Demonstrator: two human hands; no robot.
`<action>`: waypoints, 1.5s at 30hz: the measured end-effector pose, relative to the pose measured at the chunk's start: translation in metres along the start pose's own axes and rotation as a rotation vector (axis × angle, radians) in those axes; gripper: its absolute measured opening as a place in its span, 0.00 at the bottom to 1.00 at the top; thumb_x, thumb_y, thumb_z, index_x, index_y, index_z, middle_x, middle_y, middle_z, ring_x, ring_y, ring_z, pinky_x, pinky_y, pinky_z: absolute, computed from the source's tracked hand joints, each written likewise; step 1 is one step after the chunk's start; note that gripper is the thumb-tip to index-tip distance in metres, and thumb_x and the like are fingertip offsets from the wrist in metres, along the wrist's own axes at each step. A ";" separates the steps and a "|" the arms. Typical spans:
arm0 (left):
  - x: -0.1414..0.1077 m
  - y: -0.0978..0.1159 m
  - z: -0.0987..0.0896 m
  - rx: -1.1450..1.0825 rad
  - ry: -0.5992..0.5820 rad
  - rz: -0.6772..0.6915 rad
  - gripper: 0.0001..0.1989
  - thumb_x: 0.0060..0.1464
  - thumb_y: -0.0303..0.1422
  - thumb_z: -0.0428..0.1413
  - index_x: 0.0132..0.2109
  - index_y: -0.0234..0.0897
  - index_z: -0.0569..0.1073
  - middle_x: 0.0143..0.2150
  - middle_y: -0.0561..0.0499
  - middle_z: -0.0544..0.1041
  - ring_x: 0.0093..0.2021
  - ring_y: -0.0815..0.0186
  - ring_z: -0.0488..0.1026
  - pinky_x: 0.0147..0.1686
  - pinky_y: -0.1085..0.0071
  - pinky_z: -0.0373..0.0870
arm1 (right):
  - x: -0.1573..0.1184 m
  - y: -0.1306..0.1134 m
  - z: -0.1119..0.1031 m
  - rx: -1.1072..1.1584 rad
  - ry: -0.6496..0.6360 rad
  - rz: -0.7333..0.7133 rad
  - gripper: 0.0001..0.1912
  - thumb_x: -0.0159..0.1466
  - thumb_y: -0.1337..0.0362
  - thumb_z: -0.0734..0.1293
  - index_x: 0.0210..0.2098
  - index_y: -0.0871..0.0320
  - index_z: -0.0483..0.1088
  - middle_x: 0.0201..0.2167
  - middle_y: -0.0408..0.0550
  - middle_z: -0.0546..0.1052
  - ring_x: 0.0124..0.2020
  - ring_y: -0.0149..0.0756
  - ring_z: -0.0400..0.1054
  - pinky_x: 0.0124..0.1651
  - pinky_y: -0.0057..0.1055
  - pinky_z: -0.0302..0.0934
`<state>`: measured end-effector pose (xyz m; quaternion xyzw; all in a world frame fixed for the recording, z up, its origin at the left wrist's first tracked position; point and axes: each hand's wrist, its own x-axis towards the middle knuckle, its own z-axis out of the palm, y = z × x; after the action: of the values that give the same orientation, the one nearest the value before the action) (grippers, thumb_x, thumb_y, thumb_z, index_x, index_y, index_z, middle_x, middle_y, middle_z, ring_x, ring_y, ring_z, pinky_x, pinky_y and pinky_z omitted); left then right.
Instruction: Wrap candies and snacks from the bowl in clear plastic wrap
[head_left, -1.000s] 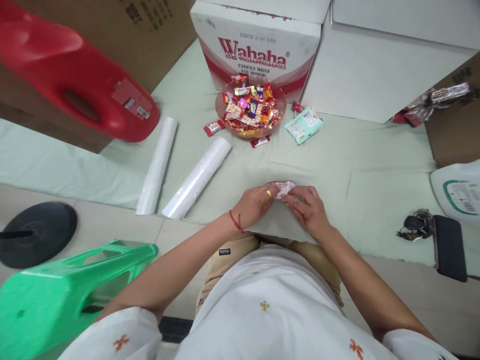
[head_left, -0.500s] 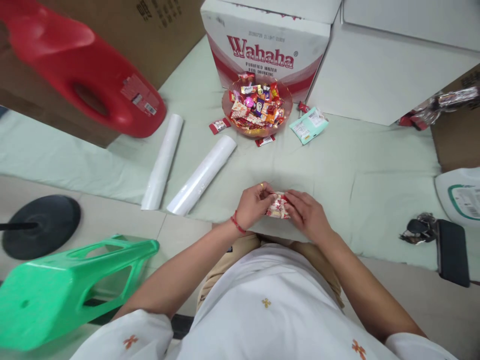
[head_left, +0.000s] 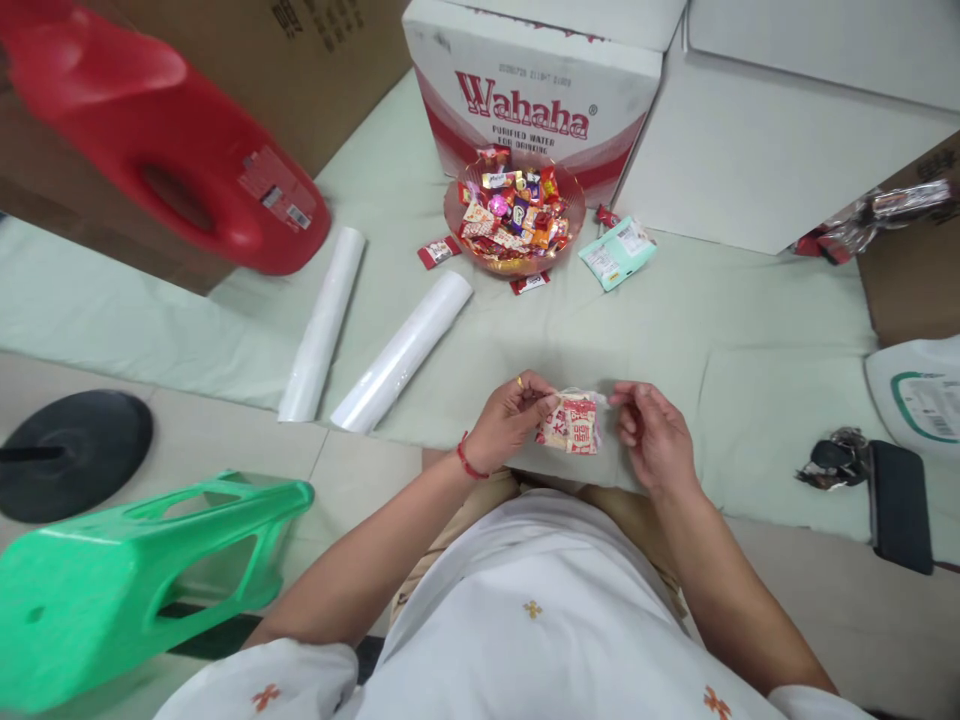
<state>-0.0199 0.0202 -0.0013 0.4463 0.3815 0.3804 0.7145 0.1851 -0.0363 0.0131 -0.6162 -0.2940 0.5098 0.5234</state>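
Nearest: a small red-and-cream packet (head_left: pixel 570 425) is held at the near edge of the table (head_left: pixel 645 320), its upper left pinched by the left hand (head_left: pixel 511 422). The right hand (head_left: pixel 656 437) is held just beside it, fingers curled; a thin pale strip runs toward the fingertips, but whether it is gripped cannot be told. Handling judged under way: packet in hand, not yet set down. Whether it is sealed, and what is inside, cannot be made out.

Midway, left: two white rolls (head_left: pixel 321 325) (head_left: pixel 401 350) are laid near each other. Farther: wrapped sweets (head_left: pixel 517 212) are heaped in a glass bowl (head_left: pixel 452 225), untouched by either hand; lower layers hidden. Behind, a printed carton (head_left: pixel 532 100) is cut off at the top, as is a red jug (head_left: pixel 247 215).
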 end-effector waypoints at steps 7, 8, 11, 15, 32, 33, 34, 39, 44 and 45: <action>-0.003 0.004 0.009 0.160 -0.064 0.027 0.22 0.57 0.51 0.63 0.38 0.35 0.74 0.29 0.53 0.74 0.27 0.71 0.67 0.27 0.75 0.65 | -0.011 -0.002 0.014 -0.056 -0.322 0.203 0.26 0.60 0.39 0.73 0.39 0.56 0.78 0.22 0.40 0.65 0.21 0.27 0.54 0.17 0.25 0.51; -0.003 0.005 0.010 0.162 -0.044 0.028 0.22 0.56 0.51 0.64 0.39 0.35 0.74 0.30 0.53 0.74 0.27 0.71 0.67 0.27 0.75 0.65 | -0.012 0.000 0.015 -0.077 -0.325 0.158 0.24 0.60 0.41 0.73 0.40 0.56 0.78 0.23 0.41 0.67 0.21 0.27 0.56 0.18 0.25 0.54; -0.002 0.005 0.014 0.075 0.033 0.021 0.26 0.55 0.53 0.65 0.46 0.36 0.72 0.31 0.54 0.74 0.29 0.70 0.69 0.29 0.74 0.67 | -0.012 0.007 0.018 -0.045 -0.233 0.079 0.22 0.62 0.43 0.73 0.38 0.57 0.79 0.23 0.41 0.68 0.21 0.27 0.56 0.18 0.25 0.54; -0.007 0.002 0.020 0.029 0.022 -0.016 0.30 0.58 0.56 0.61 0.54 0.36 0.69 0.37 0.50 0.77 0.35 0.67 0.73 0.37 0.71 0.72 | -0.012 0.011 0.020 0.001 -0.143 0.032 0.22 0.62 0.43 0.72 0.41 0.56 0.80 0.25 0.42 0.71 0.22 0.27 0.57 0.19 0.25 0.54; -0.014 -0.009 0.022 0.210 -0.067 -0.106 0.28 0.60 0.59 0.55 0.37 0.35 0.71 0.31 0.52 0.74 0.31 0.68 0.68 0.33 0.72 0.67 | -0.013 0.015 0.009 -0.346 -0.118 -0.248 0.14 0.67 0.51 0.70 0.40 0.53 0.82 0.29 0.43 0.70 0.23 0.28 0.63 0.26 0.28 0.59; -0.015 -0.007 0.020 0.226 -0.065 -0.109 0.28 0.61 0.59 0.54 0.36 0.36 0.71 0.30 0.52 0.74 0.30 0.68 0.68 0.32 0.72 0.66 | -0.012 0.015 0.009 -0.366 -0.142 -0.249 0.15 0.68 0.50 0.69 0.42 0.53 0.82 0.30 0.44 0.72 0.24 0.29 0.63 0.26 0.28 0.60; -0.016 -0.006 0.019 0.244 -0.061 -0.107 0.28 0.62 0.59 0.53 0.36 0.36 0.71 0.30 0.52 0.73 0.30 0.69 0.68 0.32 0.73 0.66 | -0.010 0.014 0.009 -0.375 -0.171 -0.238 0.17 0.68 0.49 0.68 0.45 0.53 0.81 0.33 0.45 0.74 0.25 0.29 0.64 0.27 0.28 0.60; -0.021 -0.003 0.016 0.287 -0.070 -0.101 0.28 0.61 0.58 0.54 0.34 0.35 0.71 0.27 0.54 0.71 0.28 0.70 0.65 0.29 0.73 0.63 | -0.005 0.010 0.008 -0.390 -0.361 -0.077 0.23 0.66 0.44 0.68 0.45 0.56 0.79 0.32 0.46 0.77 0.22 0.28 0.59 0.23 0.28 0.55; -0.021 -0.001 0.015 0.120 -0.006 -0.133 0.29 0.59 0.61 0.54 0.40 0.36 0.73 0.31 0.52 0.73 0.30 0.68 0.69 0.29 0.72 0.68 | -0.014 0.006 0.004 -0.423 -0.204 -0.132 0.21 0.68 0.45 0.67 0.36 0.57 0.79 0.24 0.42 0.70 0.20 0.28 0.58 0.23 0.28 0.55; -0.021 -0.001 0.014 0.105 -0.019 -0.147 0.29 0.58 0.61 0.56 0.42 0.36 0.73 0.33 0.51 0.75 0.32 0.67 0.71 0.30 0.72 0.69 | -0.017 0.005 0.003 -0.402 -0.188 -0.140 0.21 0.68 0.45 0.67 0.39 0.56 0.79 0.26 0.43 0.71 0.21 0.29 0.60 0.24 0.29 0.58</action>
<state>-0.0158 -0.0035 0.0067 0.4578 0.4258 0.3021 0.7196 0.1763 -0.0518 0.0135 -0.6359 -0.4791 0.4586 0.3947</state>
